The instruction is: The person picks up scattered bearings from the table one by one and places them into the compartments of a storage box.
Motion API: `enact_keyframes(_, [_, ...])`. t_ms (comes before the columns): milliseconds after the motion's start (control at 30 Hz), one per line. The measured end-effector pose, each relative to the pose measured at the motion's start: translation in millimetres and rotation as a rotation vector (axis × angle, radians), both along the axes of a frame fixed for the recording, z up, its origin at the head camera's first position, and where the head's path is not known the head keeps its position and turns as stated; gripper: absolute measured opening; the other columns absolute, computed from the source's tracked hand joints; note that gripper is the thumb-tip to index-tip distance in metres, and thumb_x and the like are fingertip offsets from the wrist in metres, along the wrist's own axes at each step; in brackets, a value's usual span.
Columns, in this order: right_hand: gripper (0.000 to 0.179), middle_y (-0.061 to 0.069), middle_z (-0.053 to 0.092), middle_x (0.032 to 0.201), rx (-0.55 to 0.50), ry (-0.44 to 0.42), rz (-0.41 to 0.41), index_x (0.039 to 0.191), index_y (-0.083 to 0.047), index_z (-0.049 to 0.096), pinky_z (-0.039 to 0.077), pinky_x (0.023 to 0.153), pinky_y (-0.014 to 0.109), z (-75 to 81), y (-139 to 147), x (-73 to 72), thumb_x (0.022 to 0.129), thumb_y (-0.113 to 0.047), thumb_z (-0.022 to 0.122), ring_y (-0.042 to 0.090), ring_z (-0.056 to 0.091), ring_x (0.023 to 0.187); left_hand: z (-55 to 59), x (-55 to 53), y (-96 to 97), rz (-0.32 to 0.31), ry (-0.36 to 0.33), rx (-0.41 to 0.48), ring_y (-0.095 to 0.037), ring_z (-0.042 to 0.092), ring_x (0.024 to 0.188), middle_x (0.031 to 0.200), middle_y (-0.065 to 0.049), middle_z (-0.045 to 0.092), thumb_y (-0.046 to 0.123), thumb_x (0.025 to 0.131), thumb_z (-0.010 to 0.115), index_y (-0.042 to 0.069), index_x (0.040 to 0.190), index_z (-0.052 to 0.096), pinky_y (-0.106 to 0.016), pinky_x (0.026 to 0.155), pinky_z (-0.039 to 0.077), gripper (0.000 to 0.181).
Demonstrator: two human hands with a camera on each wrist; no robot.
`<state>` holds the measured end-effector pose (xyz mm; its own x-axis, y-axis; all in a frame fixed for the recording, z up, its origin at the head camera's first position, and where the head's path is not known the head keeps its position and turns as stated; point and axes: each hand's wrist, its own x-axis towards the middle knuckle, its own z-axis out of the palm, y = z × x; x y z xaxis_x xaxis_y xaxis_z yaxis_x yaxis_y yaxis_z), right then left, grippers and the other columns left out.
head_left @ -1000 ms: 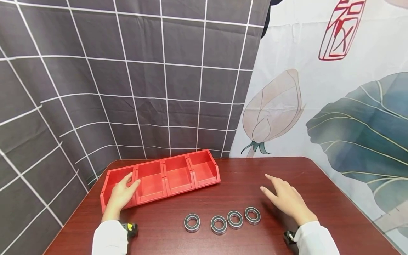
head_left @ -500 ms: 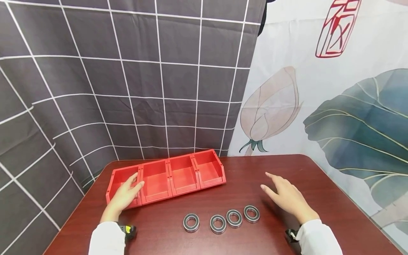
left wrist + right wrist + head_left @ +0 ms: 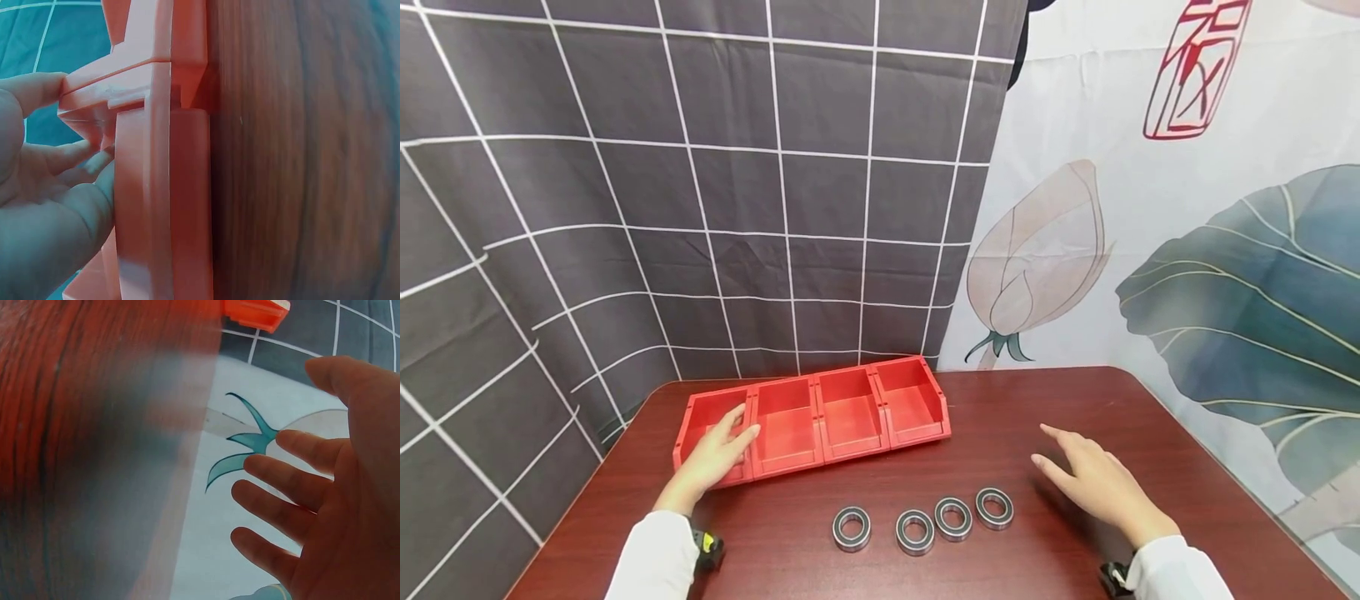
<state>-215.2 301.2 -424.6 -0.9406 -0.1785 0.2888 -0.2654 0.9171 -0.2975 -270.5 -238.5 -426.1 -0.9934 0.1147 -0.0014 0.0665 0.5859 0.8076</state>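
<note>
A row of joined red storage bins (image 3: 786,423), with several open compartments, stands at the back left of the table. My left hand (image 3: 718,450) reaches into the leftmost compartment and pinches the divider beside it; in the left wrist view the thumb (image 3: 44,90) lies on one side of this red wall and the fingers curl in on the other. Several ball bearings (image 3: 915,532) with dark seals and steel rims lie flat in front of the bins. My right hand (image 3: 1101,483) hovers right of the bearings with its fingers spread and holds nothing, as the right wrist view (image 3: 350,481) confirms.
The dark red wooden table (image 3: 1000,425) ends at a grey gridded curtain (image 3: 737,208) behind the bins. A white cloth (image 3: 1060,108) with a flower and leaf print hangs at the back right.
The red bins have slid to the right along with my left hand. My right hand has shifted a little to the right, and the bearings lie where they were.
</note>
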Motion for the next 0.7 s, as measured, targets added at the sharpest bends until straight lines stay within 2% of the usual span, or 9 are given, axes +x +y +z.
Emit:
enact_keyframes(200, [0.06,0.019,0.057,0.131,-0.005,-0.001,0.003,0.138,-0.005,0.051,0.041,0.091,0.063,-2.3,1,0.5,0.094,-0.046,0.058,0.04,0.053,0.119,-1.1,-10.8,8.9,-0.008,0.015,-0.014,-0.043,0.051,0.123,0.148,-0.027,0.034,0.043,0.095,0.056,0.003,0.151,0.024,-0.046,0.092,0.051,0.075])
enact_keyframes(333, [0.06,0.019,0.057,0.131,-0.004,0.001,0.014,0.138,-0.004,0.051,0.041,0.093,0.062,-1.4,1,0.7,0.094,-0.045,0.058,0.04,0.052,0.12,-0.7,-16.5,15.3,-0.009,0.015,-0.02,-0.042,0.054,0.12,0.148,-0.026,0.035,0.038,0.097,0.055,0.003,0.151,0.024,-0.049,0.095,0.048,0.071])
enact_keyframes(467, [0.062,0.019,0.057,0.13,-0.006,-0.003,0.035,0.138,-0.003,0.051,0.041,0.094,0.061,-1.7,-2,1.6,0.093,-0.046,0.058,0.04,0.052,0.119,-2.6,-21.1,23.7,-0.012,0.026,-0.018,-0.043,0.052,0.122,0.148,-0.027,0.035,0.037,0.097,0.055,0.002,0.15,0.025,-0.048,0.095,0.049,0.07])
enact_keyframes(700, [0.064,0.014,0.057,0.131,-0.009,-0.072,0.084,0.14,-0.006,0.05,0.042,0.097,0.058,-3.8,-16,0.7,0.092,-0.047,0.06,0.034,0.053,0.12,-4.6,-29.5,40.7,-0.024,0.046,-0.05,-0.042,0.051,0.124,0.147,-0.025,0.037,0.042,0.096,0.055,0.002,0.15,0.026,-0.05,0.098,0.045,0.073])
